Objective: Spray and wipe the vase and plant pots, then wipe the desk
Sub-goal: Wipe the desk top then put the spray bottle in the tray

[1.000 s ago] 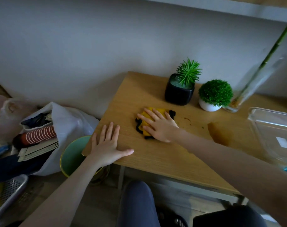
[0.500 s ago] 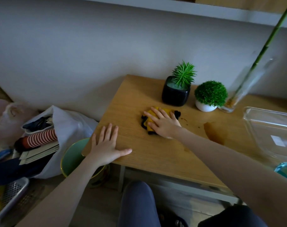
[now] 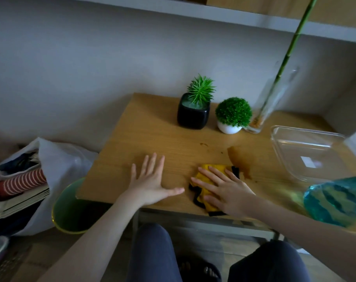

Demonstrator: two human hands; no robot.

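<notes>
Yellow cloth (image 3: 208,185): black-edged, bunched, lying on the wooden desk (image 3: 152,137) near its front edge; one corner reaches the edge.
Right hand (image 3: 223,188): laid flat on the cloth, fingers straight and spread, pressing it to the desk; nothing is gripped.
Left hand (image 3: 152,180): flat on the bare desk just left of the cloth, fingers spread, thumb pointing toward the cloth; holding nothing.
Wet patch (image 3: 239,159): dark stain on the desk touching the cloth's far right corner, running back toward the middle; small dark specks lie beyond it.
Black pot (image 3: 193,116): square, with a spiky green plant, standing near the back edge of the desk.
White pot (image 3: 229,128): round, with a ball-shaped green plant, just right of the black pot, apart from it.
Glass vase (image 3: 272,102): tall, clear, at the back edge just right of the white pot, holding one green stalk (image 3: 295,37) that rises past the shelf (image 3: 223,13).
Clear container (image 3: 307,153): on the right side of the desk, well right of the cloth.
Teal object (image 3: 333,200): blurred, at the right front edge; identity cannot be told.
Beside the desk: a green bin (image 3: 71,210) under the front left corner, and a white bag (image 3: 57,159) of papers on the floor.
</notes>
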